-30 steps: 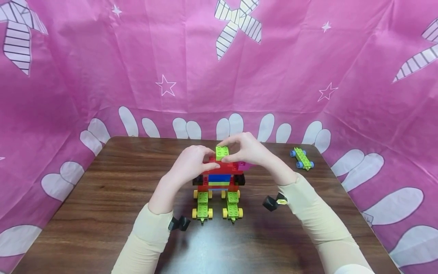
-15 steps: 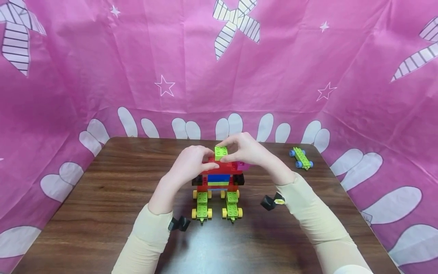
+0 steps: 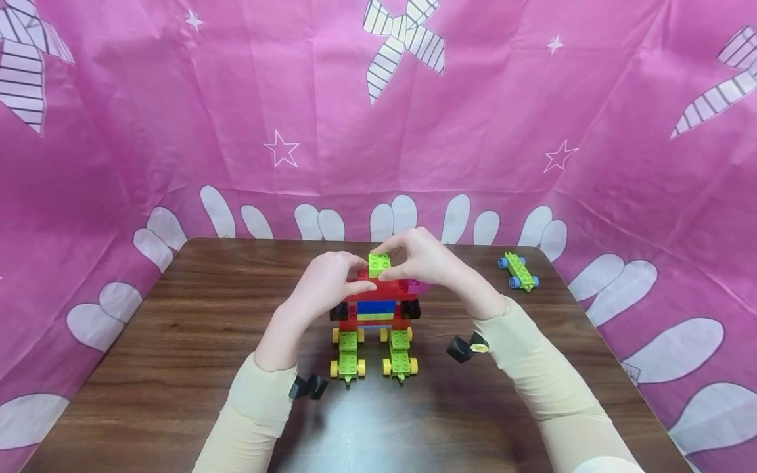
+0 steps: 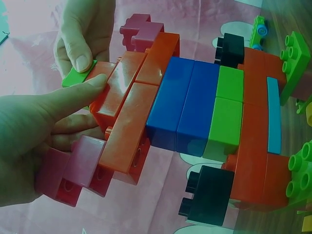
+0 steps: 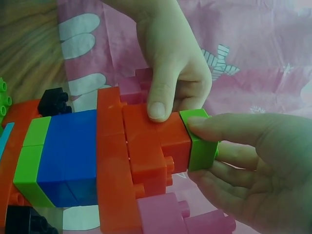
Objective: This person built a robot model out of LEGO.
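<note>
A figure of toy building bricks stands on two green wheeled bases with yellow wheels. Its body stacks red, blue and lime bricks, with black bricks at the sides and pink bricks as arms. At the very top sits a lime green brick. My right hand pinches this brick between thumb and fingers. Just below, my left hand grips the red top bricks, thumb on the near face and fingers behind. In the right wrist view, the green brick lies flush against the red one.
A separate green wheeled base with blue wheels rests at the back right of the brown wooden table. Pink cloth with bows and stars hangs behind the table and along its sides. A black wrist device hangs under each sleeve.
The head view has drifted slightly, so the scene sits a little further left. Both hands keep the same hold on the figure.
</note>
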Demonstrator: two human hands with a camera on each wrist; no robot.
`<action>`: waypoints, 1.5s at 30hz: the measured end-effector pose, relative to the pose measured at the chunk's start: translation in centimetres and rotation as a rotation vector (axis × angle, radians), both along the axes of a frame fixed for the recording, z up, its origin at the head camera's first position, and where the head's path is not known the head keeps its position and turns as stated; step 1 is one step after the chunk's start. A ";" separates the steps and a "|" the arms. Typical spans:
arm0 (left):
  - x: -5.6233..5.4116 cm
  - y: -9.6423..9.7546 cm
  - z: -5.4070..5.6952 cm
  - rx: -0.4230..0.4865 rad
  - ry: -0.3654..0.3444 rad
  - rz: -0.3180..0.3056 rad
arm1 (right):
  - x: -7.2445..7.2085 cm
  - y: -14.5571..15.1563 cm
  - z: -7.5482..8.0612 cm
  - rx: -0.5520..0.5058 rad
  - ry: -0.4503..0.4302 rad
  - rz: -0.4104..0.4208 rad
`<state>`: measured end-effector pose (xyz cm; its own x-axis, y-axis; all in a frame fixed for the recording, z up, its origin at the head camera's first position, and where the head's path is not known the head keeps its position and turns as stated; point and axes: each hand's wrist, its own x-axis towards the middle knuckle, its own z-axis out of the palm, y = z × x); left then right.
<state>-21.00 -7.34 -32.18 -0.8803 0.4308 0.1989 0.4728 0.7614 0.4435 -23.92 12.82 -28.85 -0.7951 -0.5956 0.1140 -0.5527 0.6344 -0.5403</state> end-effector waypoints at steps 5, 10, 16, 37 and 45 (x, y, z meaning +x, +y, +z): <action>0.0 0.0 0.1 0.003 -0.006 0.003 | 0.2 -0.1 0.0 -0.001 0.018 -0.003; 0.0 0.0 0.0 0.006 0.003 0.001 | 0.0 0.0 0.0 0.012 0.019 0.009; 0.0 0.0 -0.1 0.007 0.009 0.002 | -0.4 0.0 0.1 0.018 0.012 0.032; 0.0 0.0 -0.2 0.014 0.017 0.000 | 0.1 0.0 0.1 0.025 0.023 0.016; -0.1 0.0 -0.3 0.015 0.013 0.003 | 0.1 0.1 -0.1 0.009 0.014 0.015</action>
